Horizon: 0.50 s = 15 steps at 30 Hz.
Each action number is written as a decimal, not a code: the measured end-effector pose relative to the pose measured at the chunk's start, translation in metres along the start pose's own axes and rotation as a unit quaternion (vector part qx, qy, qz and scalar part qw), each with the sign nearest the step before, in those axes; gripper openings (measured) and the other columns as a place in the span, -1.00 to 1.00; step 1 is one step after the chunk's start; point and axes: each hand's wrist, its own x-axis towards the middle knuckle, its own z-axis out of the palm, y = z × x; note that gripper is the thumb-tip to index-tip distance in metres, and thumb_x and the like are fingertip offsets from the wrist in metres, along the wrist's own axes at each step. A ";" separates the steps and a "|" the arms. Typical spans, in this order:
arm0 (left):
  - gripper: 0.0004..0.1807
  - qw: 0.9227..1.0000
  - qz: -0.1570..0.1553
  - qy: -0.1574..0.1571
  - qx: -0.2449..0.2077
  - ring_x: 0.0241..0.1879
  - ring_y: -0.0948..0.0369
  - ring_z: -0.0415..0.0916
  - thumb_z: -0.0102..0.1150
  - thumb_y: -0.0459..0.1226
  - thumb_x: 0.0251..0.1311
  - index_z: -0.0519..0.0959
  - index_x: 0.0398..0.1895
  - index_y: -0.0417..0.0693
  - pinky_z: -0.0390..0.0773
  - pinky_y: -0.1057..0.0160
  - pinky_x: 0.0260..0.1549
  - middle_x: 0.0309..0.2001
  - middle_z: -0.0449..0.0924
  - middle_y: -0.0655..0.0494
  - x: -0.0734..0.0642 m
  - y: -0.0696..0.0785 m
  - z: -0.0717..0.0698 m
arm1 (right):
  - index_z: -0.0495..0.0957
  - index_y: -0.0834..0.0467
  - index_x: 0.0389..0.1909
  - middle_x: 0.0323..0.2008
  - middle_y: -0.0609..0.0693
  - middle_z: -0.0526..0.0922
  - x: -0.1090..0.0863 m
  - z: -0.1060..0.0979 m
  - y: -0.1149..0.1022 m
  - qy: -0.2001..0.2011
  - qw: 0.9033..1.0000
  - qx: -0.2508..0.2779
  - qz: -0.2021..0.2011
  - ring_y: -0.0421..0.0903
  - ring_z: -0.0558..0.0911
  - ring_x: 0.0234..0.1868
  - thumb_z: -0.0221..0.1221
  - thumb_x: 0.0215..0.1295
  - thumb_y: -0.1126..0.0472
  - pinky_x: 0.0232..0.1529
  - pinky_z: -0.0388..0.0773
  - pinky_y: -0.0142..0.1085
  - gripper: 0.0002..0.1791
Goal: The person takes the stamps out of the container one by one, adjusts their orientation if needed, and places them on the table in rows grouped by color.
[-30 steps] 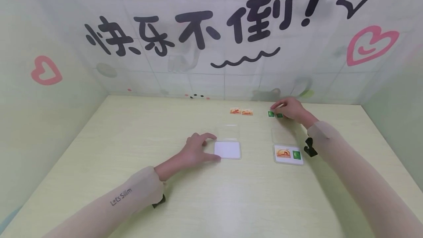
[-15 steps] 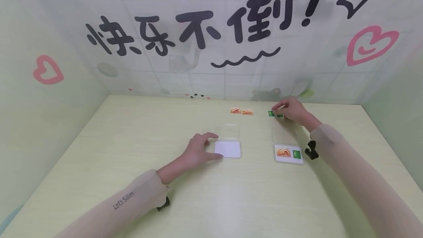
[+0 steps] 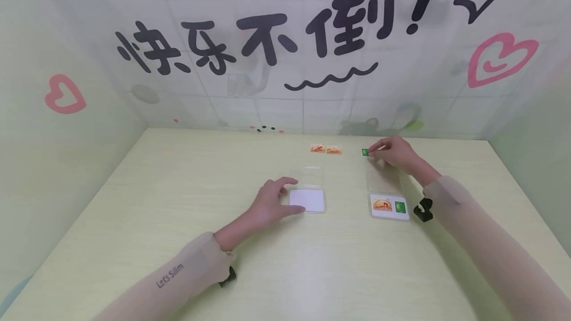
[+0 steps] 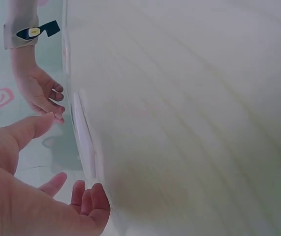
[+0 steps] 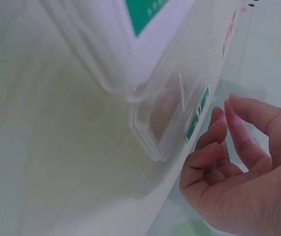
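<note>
My left hand (image 3: 269, 204) lies at the left side of an opened clear plastic case (image 3: 307, 201) with a plain white insert, thumb and forefinger spread apart at its edges. At the back right my right hand (image 3: 394, 155) hovers by the small green stamps, thumb and forefinger tips close together. One green stamp (image 3: 365, 152) shows beside its fingers in the head view. In the right wrist view two green stamps (image 5: 193, 127) lie flat on the table, and nothing shows between the fingertips. A second opened case (image 3: 389, 208) holds an orange stamp (image 3: 382, 205) and a green stamp (image 3: 400, 207).
Two orange stamps (image 3: 333, 150) lie side by side near the back edge of the pale wood table (image 3: 178, 187). Each case has its clear lid (image 3: 308, 177) laid back behind it. A printed curtain (image 3: 200, 103) rises behind the table.
My right hand has shifted slightly toward me, and it now covers the right-hand green stamp in the head view. The left hand has slid a little to the right.
</note>
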 end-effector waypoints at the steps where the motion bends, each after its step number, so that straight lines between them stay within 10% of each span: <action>1: -0.32 1.000 0.001 0.001 -0.001 0.03 -0.03 0.47 0.61 -0.31 0.08 0.56 0.30 -0.18 0.51 0.13 -0.07 0.00 0.52 -0.20 0.000 0.001 0.000 | 0.64 0.38 0.16 -0.04 0.20 0.67 -0.001 0.000 -0.001 -0.001 1.000 0.001 0.001 -0.06 0.53 -0.22 0.23 0.53 0.21 -0.27 0.53 -0.30 -0.65; 15: -0.31 1.000 0.010 -0.002 -0.008 0.03 -0.03 0.49 0.59 -0.31 0.10 0.54 0.32 -0.20 0.52 0.14 -0.07 0.03 0.54 -0.20 -0.001 0.011 0.009 | 0.61 0.36 0.18 -0.14 0.18 0.69 -0.015 0.004 -0.006 -0.001 1.000 0.005 0.004 -0.08 0.56 -0.29 0.22 0.54 0.19 -0.27 0.51 -0.28 -0.63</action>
